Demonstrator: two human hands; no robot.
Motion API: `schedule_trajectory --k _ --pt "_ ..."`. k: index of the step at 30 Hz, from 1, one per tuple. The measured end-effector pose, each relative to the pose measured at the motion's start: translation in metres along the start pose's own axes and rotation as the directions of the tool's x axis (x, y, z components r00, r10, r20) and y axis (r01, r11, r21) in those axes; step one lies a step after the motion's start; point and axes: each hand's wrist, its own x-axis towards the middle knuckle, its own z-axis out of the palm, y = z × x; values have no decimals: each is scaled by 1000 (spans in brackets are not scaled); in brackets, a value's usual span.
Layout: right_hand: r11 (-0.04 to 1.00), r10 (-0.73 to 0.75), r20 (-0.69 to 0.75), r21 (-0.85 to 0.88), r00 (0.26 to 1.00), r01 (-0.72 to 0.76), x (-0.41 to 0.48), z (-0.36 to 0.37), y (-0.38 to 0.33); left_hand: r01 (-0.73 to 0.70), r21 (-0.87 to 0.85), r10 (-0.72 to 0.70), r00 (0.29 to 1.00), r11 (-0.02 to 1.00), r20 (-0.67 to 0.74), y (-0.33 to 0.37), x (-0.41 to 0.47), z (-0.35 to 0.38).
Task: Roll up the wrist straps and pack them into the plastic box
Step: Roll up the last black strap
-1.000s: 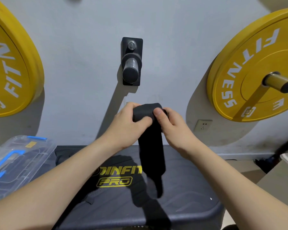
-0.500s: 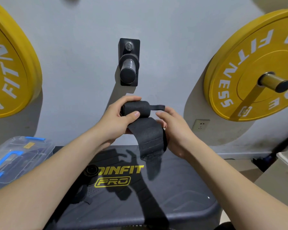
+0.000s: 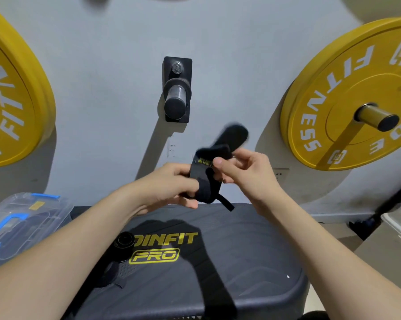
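Observation:
A black wrist strap (image 3: 209,174) is held in the air above the bench, partly rolled. My left hand (image 3: 171,185) grips the roll from the left, with its fingers curled under it. My right hand (image 3: 243,167) pinches the strap's upper part, and the loose end (image 3: 234,135) flips up, blurred. A thin thumb loop (image 3: 226,203) hangs below the roll. A second black strap (image 3: 123,244), rolled at one end, lies on the bench (image 3: 229,262) by my left forearm. The clear plastic box (image 3: 21,222) with a blue handle sits at the left, lid on.
Yellow weight plates (image 3: 347,95) hang on the grey wall at both sides, with a bare black peg (image 3: 176,100) between them. A wall socket (image 3: 280,175) sits behind my right hand. A pale box edge (image 3: 398,220) shows at the right.
The hanging tail has been wound up; the roll has moved right and down. My right hand now pinches the strap, and its loose end has flipped upward.

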Motion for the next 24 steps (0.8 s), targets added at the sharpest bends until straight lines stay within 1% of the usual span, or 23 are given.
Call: schedule_trajectory --k 1,2,3,4,5,8,9,11,12,13,15,16,18,20,22,24 --pt "976 -87 -36 -201 996 78 0 -1 2 -21 64 21 1000 998 4 -1 -1 2" --pt "935 -160 -47 -328 986 136 0 0 3 -36 111 36 999 993 2 -2 -2 3" --pt "911 -202 -42 -376 979 172 0 2 3 -53 145 55 998 988 -5 -3 -3 4" --pt "910 -214 -37 -370 976 185 1 5 3 -78 177 81 997 981 -9 -2 -4 4" --pt "918 -188 -33 -362 982 163 1 7 5 -107 207 110 994 972 -2 0 -4 5" --pt "939 -1 18 -344 1000 7 -4 16 10 -149 227 149 989 962 16 5 -5 3" --pt "956 49 38 -290 998 -36 -6 20 9 -162 261 167 986 952 2 5 -5 3" --pt "985 99 25 -147 995 -94 -6 27 6 -185 419 243 966 889 -88 4 -6 8" --pt "986 91 -25 -137 996 -93 -3 30 5 -198 496 309 939 845 -151 1 -7 13" --pt "981 71 -97 -175 993 -88 0 32 3 -220 558 388 900 800 -201 -1 -8 20" --pt "970 58 -229 -216 972 -109 5 39 0 -277 645 516 830 712 -213 -6 -11 36" --pt "974 56 -258 -196 965 -110 6 43 -1 -285 684 556 804 672 -211 -9 -10 42" --pt "971 -6 -224 -233 975 -47 4 50 -3 -249 758 629 733 603 -259 -10 -9 44" --pt "938 -113 -132 -342 985 62 0 56 -1 -169 837 694 655 521 -300 -4 -8 38" --pt "906 -176 -108 -406 978 118 0 57 -2 -105 886 731 613 452 -300 1 -8 28" --pt "886 -199 -141 -450 970 116 3 57 -5 -44 906 747 584 421 -318 2 -7 20"
